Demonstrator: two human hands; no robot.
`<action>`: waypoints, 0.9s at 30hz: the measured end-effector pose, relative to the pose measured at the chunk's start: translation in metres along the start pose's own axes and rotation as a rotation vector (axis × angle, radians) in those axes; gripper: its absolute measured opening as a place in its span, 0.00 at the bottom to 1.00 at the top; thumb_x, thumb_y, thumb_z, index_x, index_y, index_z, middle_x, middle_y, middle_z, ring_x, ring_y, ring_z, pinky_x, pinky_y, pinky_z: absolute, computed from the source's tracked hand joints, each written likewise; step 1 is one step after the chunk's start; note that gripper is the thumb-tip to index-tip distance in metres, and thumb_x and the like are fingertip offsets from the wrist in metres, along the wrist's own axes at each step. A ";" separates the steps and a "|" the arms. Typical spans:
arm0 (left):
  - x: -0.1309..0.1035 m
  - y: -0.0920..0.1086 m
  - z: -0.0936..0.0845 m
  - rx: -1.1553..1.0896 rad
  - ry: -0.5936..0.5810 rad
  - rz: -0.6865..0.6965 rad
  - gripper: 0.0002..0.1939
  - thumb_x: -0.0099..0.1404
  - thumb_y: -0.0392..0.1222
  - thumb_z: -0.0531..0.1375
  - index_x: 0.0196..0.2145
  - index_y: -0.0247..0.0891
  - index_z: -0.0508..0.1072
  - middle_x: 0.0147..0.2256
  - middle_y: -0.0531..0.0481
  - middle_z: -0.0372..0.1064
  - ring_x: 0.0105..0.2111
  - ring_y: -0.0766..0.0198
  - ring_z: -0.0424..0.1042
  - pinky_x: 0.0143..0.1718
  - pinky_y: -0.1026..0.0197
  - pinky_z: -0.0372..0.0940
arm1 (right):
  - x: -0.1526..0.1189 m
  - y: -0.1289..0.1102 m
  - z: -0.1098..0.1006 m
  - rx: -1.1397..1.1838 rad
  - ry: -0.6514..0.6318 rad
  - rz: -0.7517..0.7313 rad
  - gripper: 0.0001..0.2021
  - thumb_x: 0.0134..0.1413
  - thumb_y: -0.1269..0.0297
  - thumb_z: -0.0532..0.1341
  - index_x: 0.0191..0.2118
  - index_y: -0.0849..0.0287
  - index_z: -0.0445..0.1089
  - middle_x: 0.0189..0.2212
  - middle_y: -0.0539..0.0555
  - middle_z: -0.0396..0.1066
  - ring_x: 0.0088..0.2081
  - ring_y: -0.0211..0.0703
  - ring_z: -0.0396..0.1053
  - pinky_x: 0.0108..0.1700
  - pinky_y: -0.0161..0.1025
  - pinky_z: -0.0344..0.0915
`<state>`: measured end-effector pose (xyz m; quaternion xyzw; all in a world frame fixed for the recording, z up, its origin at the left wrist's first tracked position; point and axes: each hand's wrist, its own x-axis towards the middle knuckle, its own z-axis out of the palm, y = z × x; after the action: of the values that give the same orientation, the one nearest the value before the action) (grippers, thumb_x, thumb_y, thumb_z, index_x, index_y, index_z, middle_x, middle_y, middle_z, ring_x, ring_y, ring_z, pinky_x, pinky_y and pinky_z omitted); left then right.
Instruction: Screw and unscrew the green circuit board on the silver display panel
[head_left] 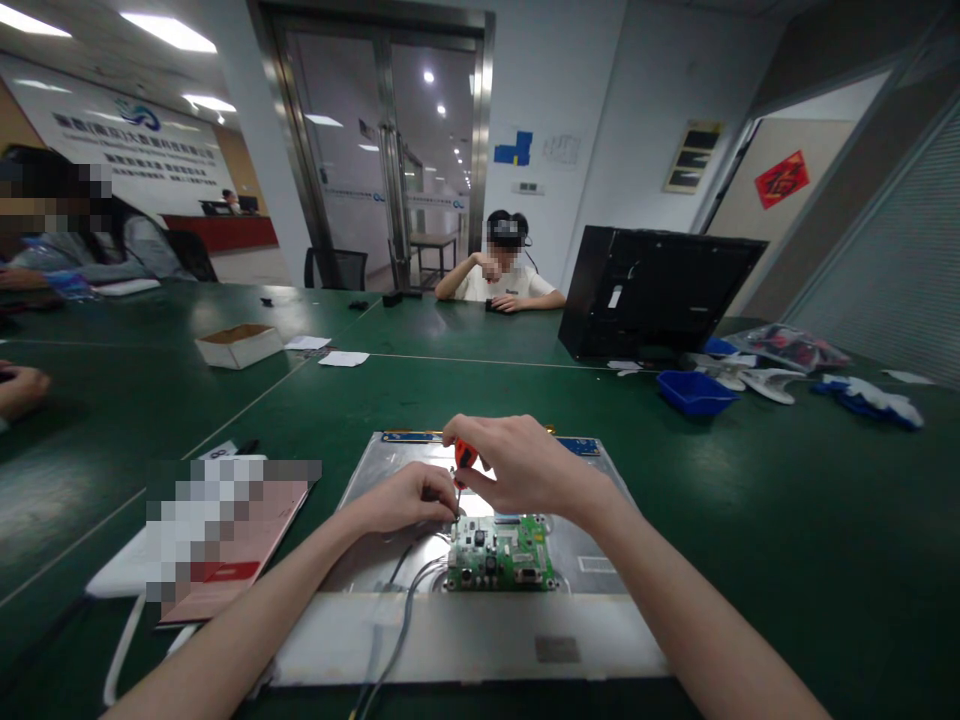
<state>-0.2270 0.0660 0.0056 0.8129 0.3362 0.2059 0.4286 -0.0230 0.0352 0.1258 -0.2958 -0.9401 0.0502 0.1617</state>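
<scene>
My right hand grips the red-and-black handle of a screwdriver from above. The shaft points down at the upper left corner of a green circuit board. Close to the tip, the fingers of my left hand are pinched together at that same corner; what they hold, if anything, is hidden. The board lies on the silver metal back of a flat display panel, which rests on the table in front of me. Grey cables run from the board's left side toward the near edge.
To the left lie a pink notebook and a white device with a cable. Farther off on the green table are an open carton, a black monitor, a blue tray and gloves. A co-worker sits opposite; others sit left.
</scene>
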 end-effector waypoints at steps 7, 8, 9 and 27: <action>0.000 0.001 0.001 -0.035 -0.003 -0.029 0.03 0.56 0.36 0.63 0.30 0.37 0.78 0.29 0.52 0.73 0.31 0.64 0.69 0.35 0.64 0.62 | 0.003 0.002 0.006 -0.078 0.043 0.027 0.06 0.56 0.64 0.55 0.39 0.57 0.60 0.32 0.49 0.71 0.27 0.35 0.62 0.26 0.35 0.45; 0.000 0.001 0.001 -0.044 -0.003 -0.027 0.03 0.56 0.35 0.63 0.30 0.37 0.78 0.29 0.52 0.73 0.31 0.64 0.70 0.35 0.64 0.62 | 0.003 0.002 0.006 -0.083 0.041 0.026 0.06 0.56 0.62 0.56 0.38 0.57 0.60 0.31 0.49 0.71 0.27 0.35 0.62 0.25 0.35 0.45; 0.000 0.001 0.001 -0.049 0.000 -0.023 0.03 0.56 0.34 0.63 0.30 0.37 0.78 0.29 0.52 0.73 0.31 0.64 0.70 0.35 0.64 0.62 | 0.003 0.001 0.005 -0.086 0.038 0.026 0.06 0.56 0.61 0.56 0.37 0.56 0.60 0.31 0.48 0.70 0.26 0.35 0.61 0.25 0.35 0.44; 0.000 0.000 0.001 -0.005 0.019 -0.007 0.04 0.53 0.31 0.63 0.30 0.35 0.76 0.29 0.52 0.73 0.31 0.64 0.70 0.34 0.65 0.63 | -0.003 -0.010 -0.005 -0.200 0.001 0.045 0.09 0.59 0.58 0.53 0.37 0.59 0.63 0.28 0.51 0.69 0.24 0.35 0.59 0.25 0.37 0.42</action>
<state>-0.2261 0.0655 0.0054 0.8086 0.3427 0.2131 0.4282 -0.0249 0.0252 0.1315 -0.3315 -0.9335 -0.0402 0.1306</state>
